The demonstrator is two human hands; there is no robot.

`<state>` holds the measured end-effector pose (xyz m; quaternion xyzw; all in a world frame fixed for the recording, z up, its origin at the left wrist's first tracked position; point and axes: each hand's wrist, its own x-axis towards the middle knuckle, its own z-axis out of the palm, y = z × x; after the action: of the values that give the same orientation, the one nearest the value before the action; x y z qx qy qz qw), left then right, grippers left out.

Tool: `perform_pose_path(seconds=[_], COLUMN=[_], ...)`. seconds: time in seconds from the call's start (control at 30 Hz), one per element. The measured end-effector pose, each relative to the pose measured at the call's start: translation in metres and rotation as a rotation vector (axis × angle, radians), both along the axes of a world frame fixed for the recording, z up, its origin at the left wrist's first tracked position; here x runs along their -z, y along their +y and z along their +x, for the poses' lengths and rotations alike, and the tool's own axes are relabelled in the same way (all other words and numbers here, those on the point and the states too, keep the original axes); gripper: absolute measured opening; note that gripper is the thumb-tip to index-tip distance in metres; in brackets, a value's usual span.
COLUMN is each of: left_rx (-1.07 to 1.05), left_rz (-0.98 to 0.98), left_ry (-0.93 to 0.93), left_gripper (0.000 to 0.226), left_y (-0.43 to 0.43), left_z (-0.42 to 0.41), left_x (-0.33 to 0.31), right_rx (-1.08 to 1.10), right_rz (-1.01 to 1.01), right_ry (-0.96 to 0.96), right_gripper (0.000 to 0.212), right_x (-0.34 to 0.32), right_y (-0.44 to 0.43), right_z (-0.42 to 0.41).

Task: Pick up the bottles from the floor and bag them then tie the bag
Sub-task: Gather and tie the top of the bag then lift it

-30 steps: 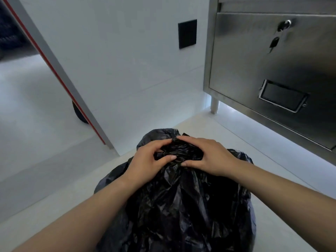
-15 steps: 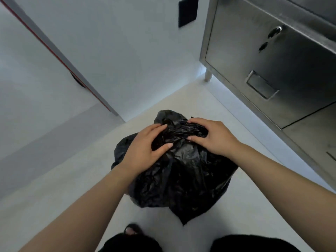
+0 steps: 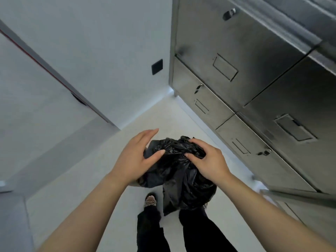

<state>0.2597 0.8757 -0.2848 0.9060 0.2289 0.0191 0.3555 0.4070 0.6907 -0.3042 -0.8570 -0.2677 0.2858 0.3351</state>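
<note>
A: Change since 1.0 s ago: the black bag (image 3: 181,179) was resting on the floor (image 3: 91,179). It is now lifted clear and hangs in front of the body, above the sandalled foot (image 3: 150,200). The left hand (image 3: 134,159) has uncurled from the gathered top.

B: Orientation of the bag?

A: Long axis roughly vertical. The bunched neck is uppermost, under the hands. The lower end tapers to a loose point aimed down between the black trouser legs (image 3: 151,231).

B: Appearance?

A: Glossy black film, heavily creased, crumpled tight at the neck and bulging in the middle. Opaque, so the contents cannot be seen.

B: Hands?

A: The right hand (image 3: 209,161) has its fingers curled over the gathered neck and grips it. The left hand has straight fingers, with the palm and thumb laid against the bag's left flank and nothing clasped.

B: Surroundings?

A: A steel drawer cabinet (image 3: 254,79) stands to the right. On the wall beyond is a black plate (image 3: 157,66).
</note>
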Motion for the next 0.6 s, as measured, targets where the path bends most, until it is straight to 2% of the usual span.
perform_pose_path(seconds=[0.2,0.33,0.6], left_rx=[0.252,0.470,0.943], left_rz=[0.117,0.191,0.311], left_ry=[-0.049,-0.088,-0.119], left_gripper=[0.067,0.069,0.076], left_y=[-0.014,-0.033,-0.120], left_z=[0.017,0.031,0.066], left_x=[-0.067,-0.085,-0.108], right_rx=[0.249,0.464,0.956], right_rz=[-0.010,-0.037,-0.022], right_ry=[-0.131,-0.252,-0.366], right_gripper=[0.040,0.041,0.039], right_x=[-0.086,-0.124,-0.180], right_y=[-0.052,-0.101,-0.227], right_z=[-0.029,-0.053,-0.109])
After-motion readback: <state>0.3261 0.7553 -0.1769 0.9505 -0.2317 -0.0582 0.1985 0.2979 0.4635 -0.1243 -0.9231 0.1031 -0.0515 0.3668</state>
